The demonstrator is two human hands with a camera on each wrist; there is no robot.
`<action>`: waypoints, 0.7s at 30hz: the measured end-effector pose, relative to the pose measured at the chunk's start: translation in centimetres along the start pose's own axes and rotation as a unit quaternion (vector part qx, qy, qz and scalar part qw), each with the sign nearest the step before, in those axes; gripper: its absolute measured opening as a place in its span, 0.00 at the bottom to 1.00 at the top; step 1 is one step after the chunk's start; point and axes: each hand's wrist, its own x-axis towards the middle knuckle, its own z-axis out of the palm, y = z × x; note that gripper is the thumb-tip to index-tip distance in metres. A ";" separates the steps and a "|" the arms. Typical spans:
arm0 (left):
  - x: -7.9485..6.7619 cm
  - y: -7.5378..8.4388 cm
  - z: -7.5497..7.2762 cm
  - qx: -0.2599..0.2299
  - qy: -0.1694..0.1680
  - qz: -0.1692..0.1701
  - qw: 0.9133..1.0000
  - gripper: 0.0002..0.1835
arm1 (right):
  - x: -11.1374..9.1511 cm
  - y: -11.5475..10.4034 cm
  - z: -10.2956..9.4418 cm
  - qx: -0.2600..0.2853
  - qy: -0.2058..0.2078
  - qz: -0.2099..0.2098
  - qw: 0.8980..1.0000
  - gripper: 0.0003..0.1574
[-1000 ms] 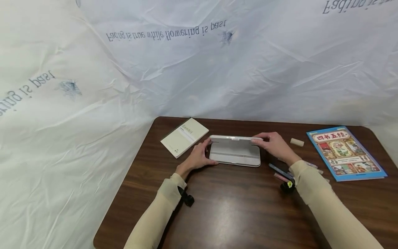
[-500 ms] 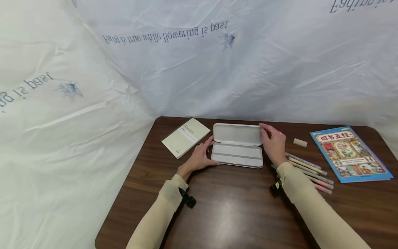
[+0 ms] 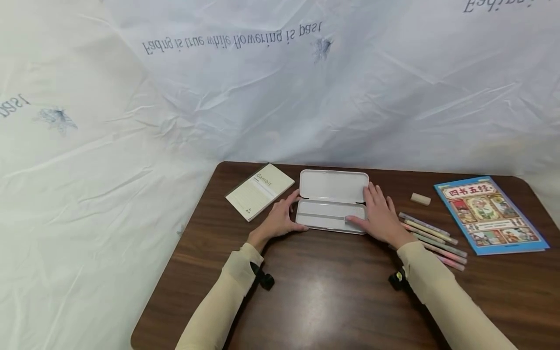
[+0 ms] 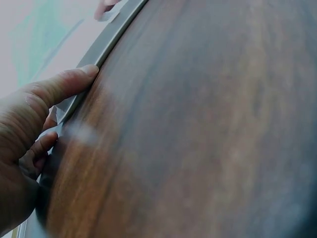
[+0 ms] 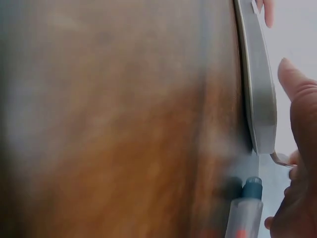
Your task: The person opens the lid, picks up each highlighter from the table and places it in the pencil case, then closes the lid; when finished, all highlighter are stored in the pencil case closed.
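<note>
A white pencil case [image 3: 321, 223] lies open on the table, its lid [image 3: 334, 186] tipped back behind the tray. A thin divider runs along the inside of the tray, and no pens lie in it. My left hand [image 3: 279, 219] grips the case's left end. In the left wrist view, its thumb [image 4: 79, 79] presses on the front wall while the other fingers bend round the end. My right hand [image 3: 382, 221] is at the right end with straight fingers by the lid's edge. Its thumb [image 5: 294, 79] reaches over the tray.
Several pens [image 3: 437, 238] lie right of the case, partly under the right wrist. An eraser [image 3: 421, 199] sits behind them. A blue-edged comic-style book [image 3: 494, 209] is farther right, and a cream notebook [image 3: 260, 192] is at the back left. A white printed sheet hangs behind the table.
The lid has swung up and back, from partly raised to fully open. My right hand has let go of the lid and moved down to the case's right end. The left hand stays put.
</note>
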 end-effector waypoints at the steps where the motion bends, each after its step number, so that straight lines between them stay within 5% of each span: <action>1: 0.0 0.0 0.0 -0.005 -0.002 0.000 1.000 0.66 | -0.3 0.1 0.1 -0.004 -0.011 0.002 1.000 0.75; 12: 0.2 0.3 -0.4 0.009 -0.046 -0.004 0.999 0.63 | -1.7 1.1 -0.1 -0.019 -0.068 0.004 0.997 0.74; 21: 0.4 0.5 -0.8 0.035 -0.078 -0.022 0.996 0.58 | -1.5 1.1 -0.1 -0.025 -0.065 0.002 0.998 0.75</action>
